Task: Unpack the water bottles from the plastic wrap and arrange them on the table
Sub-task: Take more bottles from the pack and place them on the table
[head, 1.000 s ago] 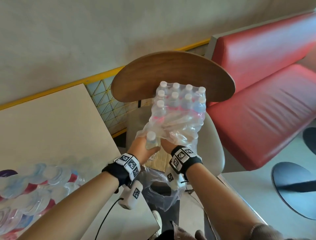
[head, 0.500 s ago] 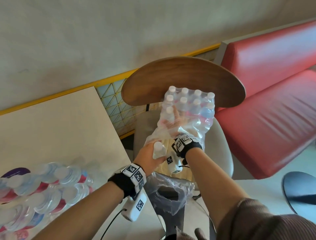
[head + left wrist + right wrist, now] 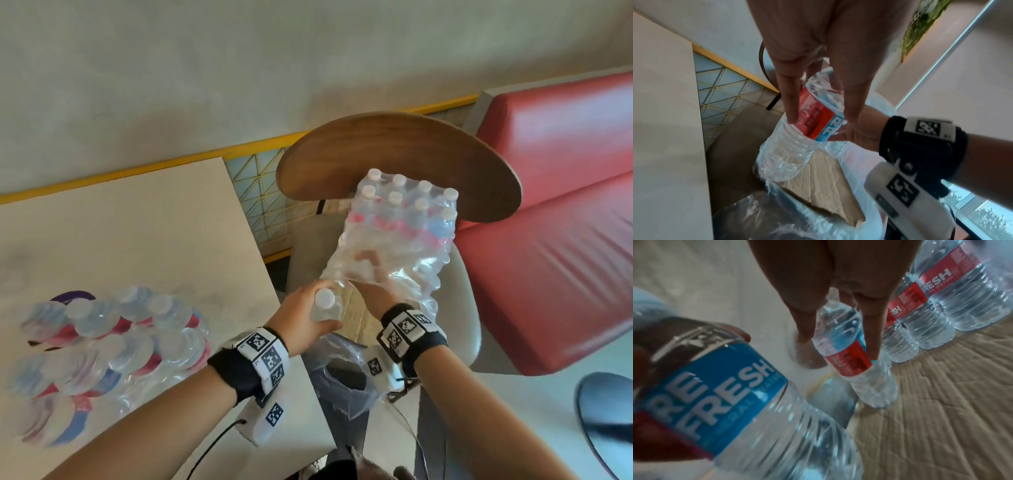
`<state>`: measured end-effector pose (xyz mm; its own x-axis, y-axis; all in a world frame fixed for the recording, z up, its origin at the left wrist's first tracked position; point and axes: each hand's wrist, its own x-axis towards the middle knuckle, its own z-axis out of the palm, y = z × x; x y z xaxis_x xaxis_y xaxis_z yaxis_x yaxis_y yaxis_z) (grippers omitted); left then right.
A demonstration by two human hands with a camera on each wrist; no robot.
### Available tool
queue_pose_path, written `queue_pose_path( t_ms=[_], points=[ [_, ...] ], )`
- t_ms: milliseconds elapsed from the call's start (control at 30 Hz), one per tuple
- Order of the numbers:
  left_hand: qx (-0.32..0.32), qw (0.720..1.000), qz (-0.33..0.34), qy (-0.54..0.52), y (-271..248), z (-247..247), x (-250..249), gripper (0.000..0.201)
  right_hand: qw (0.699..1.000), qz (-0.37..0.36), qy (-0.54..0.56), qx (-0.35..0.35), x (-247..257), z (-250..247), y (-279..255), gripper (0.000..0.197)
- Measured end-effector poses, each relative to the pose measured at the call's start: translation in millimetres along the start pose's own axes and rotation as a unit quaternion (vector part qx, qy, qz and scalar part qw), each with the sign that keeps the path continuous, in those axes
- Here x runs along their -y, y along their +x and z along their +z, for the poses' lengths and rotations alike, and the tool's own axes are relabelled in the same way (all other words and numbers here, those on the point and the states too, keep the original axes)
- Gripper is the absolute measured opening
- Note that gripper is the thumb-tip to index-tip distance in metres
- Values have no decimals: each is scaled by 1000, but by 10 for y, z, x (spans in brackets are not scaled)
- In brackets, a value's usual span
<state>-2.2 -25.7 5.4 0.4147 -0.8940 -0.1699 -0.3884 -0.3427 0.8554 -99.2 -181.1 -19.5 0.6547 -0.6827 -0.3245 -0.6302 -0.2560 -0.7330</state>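
Left hand point(image 3: 301, 317) grips a bottle point(image 3: 325, 306); right hand point(image 3: 371, 279) reaches inside the wrap point(image 3: 404, 253).

left hand point(image 3: 301, 317) grips a bottle point(image 3: 325, 306); right hand point(image 3: 371, 291) inside wrap point(image 3: 411, 274).

My left hand point(image 3: 305, 317) sat at the frame's centre, fingers point(image 3: 789, 97) curled around a bottle point(image 3: 325, 306). My right hand point(image 3: 371, 274), just right of it, reached forward under the wrap point(image 3: 411, 270), fingers around another bottle point(image 3: 851, 363).
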Motion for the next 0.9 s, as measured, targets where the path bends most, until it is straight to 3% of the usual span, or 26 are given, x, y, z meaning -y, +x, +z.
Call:
queue_pose_path(
  t_ms=[67, 200, 400, 633, 900],
  points=[
    [-17, 999, 17, -23, -201, -87, -57, 53, 1000, 13, -4, 14, 131, 3, -215, 37],
    [-55, 997, 42, -30, -659, -402, -95, 50, 994, -96, -29, 33, 268, 183, -609, 25],
    [-186, 981, 34, -54, -1379, -1079, -101, 51, 986, -140, -8, 94, 490, 832, -873, 23],
    [-307, 948, 16, -87, -2210, -1760, -132, 52, 962, -210, -66, 159, 989, 1430, -964, 25],
    [-413, 901, -13, -133, -2920, -2541, 100, 64, 960, -201, -89, 176, 1196, 1600, -992, 32]
  ],
)
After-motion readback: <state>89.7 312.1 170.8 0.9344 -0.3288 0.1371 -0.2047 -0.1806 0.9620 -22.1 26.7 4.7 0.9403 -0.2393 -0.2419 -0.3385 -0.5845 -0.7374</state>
